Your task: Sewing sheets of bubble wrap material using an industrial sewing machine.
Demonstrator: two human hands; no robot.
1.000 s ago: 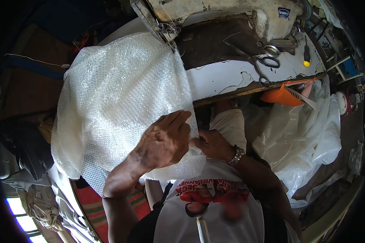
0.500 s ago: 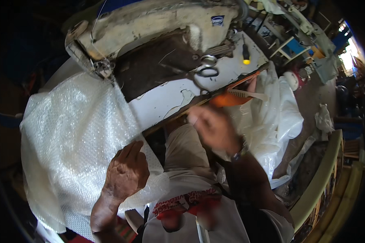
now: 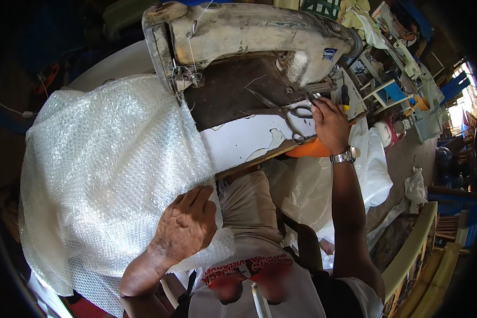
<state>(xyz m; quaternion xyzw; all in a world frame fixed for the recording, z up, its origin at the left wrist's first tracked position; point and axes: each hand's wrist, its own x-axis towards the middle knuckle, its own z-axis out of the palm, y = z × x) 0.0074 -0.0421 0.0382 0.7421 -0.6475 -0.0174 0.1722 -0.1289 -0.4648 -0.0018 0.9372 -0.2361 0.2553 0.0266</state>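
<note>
A wide sheet of bubble wrap [image 3: 108, 175] drapes over the left side of the table, its upper right corner under the head of an old sewing machine [image 3: 259, 32]. My left hand [image 3: 188, 222] lies at its near right edge, fingers curled together on the plastic. My right hand [image 3: 331, 124] reaches to the table edge below the machine, beside a pair of scissors [image 3: 284, 112]. Its fingers close at a small shiny metal piece, mostly covered by the fingertips. The scissors lie with blades pointing left, beneath the machine's arm.
A screwdriver [image 3: 345, 95] lies just beyond my right hand. Orange material [image 3: 308, 150] and white plastic sheeting [image 3: 376, 175] hang off the table's near edge. At the lower right runs a pale curved rail [image 3: 411, 259]. Clutter fills the far right.
My right hand has moved up and away from my body, from near the table's front edge to the metal piece by the scissors. The left hand stays on the bubble wrap. The view has shifted.
</note>
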